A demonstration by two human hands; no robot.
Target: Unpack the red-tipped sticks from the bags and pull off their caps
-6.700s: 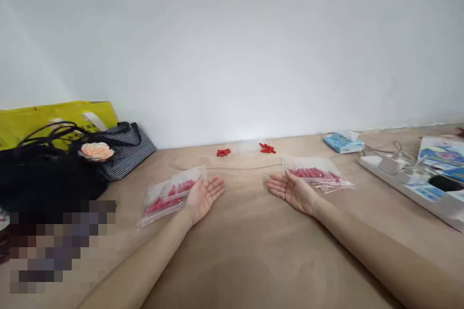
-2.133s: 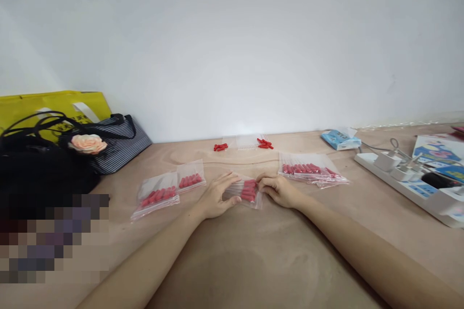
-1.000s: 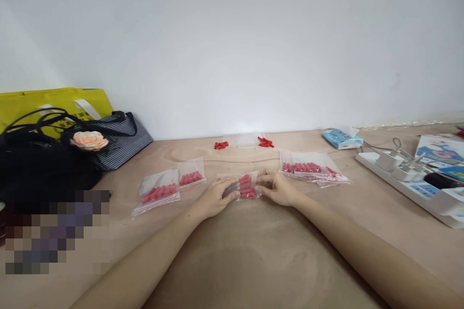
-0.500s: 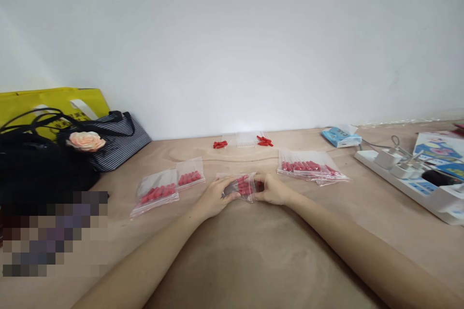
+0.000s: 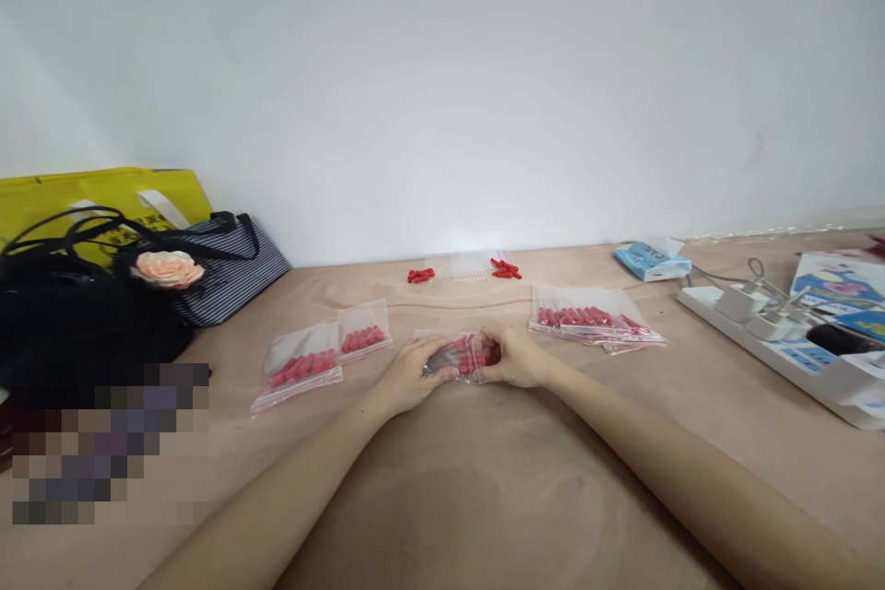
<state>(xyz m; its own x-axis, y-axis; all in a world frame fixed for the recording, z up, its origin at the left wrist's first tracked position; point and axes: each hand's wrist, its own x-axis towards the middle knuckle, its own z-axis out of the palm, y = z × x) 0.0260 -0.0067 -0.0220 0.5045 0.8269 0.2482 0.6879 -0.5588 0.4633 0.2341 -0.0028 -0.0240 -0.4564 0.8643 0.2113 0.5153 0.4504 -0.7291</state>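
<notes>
A clear zip bag (image 5: 448, 352) with several small red pieces inside lies between my two hands near the middle of the table. My left hand (image 5: 413, 375) grips its left end, thumb in front and fingers behind. At the bag's right end, my right hand (image 5: 517, 358) pinches the plastic between thumb and fingers. Two filled zip bags, a nearer one (image 5: 302, 359) and a smaller-looking one (image 5: 364, 329), lie left of my left hand. Overlapping bags of red pieces (image 5: 587, 316) rest beyond my right hand.
Loose red pieces lie by the wall in a left pile (image 5: 420, 276) and a right pile (image 5: 506, 269), with clear bags (image 5: 470, 265) between. A tissue pack (image 5: 650, 260) and white power strip (image 5: 781, 350) stand right. Black (image 5: 83, 323) and striped bags (image 5: 225, 267) fill the left.
My right hand has shifted slightly left, and the right end of the bag looks more bunched. My left hand keeps its hold in nearly the same place.
</notes>
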